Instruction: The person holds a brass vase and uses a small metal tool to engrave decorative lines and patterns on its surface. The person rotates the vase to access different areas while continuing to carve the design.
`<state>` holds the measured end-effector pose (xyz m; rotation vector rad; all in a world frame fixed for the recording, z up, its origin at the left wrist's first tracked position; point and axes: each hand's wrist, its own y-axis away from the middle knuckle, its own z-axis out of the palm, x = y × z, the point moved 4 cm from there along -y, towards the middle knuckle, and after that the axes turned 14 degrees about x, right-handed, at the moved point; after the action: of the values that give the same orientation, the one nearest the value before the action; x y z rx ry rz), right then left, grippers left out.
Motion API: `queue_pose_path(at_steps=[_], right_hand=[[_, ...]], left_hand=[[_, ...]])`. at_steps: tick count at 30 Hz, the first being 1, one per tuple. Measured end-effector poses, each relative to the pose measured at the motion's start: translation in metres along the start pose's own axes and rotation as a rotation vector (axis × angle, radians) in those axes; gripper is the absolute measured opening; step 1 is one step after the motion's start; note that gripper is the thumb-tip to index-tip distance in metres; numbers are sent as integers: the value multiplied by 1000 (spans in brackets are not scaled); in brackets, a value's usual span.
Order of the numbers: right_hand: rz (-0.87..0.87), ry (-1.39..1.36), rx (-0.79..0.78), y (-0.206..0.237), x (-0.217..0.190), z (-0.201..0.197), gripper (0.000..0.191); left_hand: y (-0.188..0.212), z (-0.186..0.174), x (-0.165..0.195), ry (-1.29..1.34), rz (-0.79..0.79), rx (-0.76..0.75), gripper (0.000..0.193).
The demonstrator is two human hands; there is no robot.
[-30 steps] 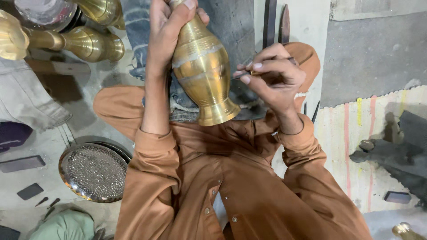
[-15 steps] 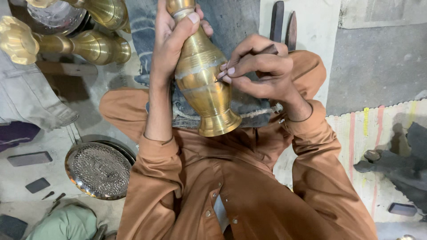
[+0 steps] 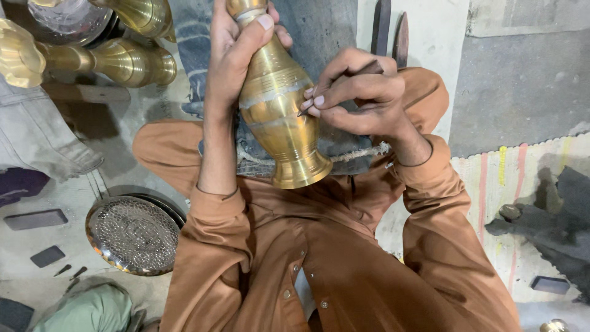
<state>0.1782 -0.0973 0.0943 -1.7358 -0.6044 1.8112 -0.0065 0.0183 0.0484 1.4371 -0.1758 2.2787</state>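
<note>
**Brass vase getting worked by hand**

So the left hand is wrapped tight around the narrow neck of a brass vase, thumb pressed over the front. The vase lies tilted over the person's lap, flared round foot pointing toward the chest, smooth shiny belly with fine ridged bands and a couple of dull pale stripes. The right hand pinches a thin dark pointed tool, tip touching the vase's side. Both sleeves are soft brown cloth. Off to the left, a round metal plate with a dense stamped pattern sits on the floor, and more polished brass vessels lie near the top corner.
</note>
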Motion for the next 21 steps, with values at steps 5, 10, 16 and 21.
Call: queue_pose_path(at_steps=[5,10,16,21], right_hand=[[113,-33,-40,-5,-1,-6,13],[293,12,20,-15,-15,-9,36],[24,283,-181,-33,-31,7,22],[58,303,-205,-39,-37,11,19]], left_hand=[[-4,2,-6,7,-3,-30,35],[-10,4,-13,-13,43,-61,33],[-13,6,-26,-2,51,-47,28],[-17,11,-29,-26,125,-91,21]])
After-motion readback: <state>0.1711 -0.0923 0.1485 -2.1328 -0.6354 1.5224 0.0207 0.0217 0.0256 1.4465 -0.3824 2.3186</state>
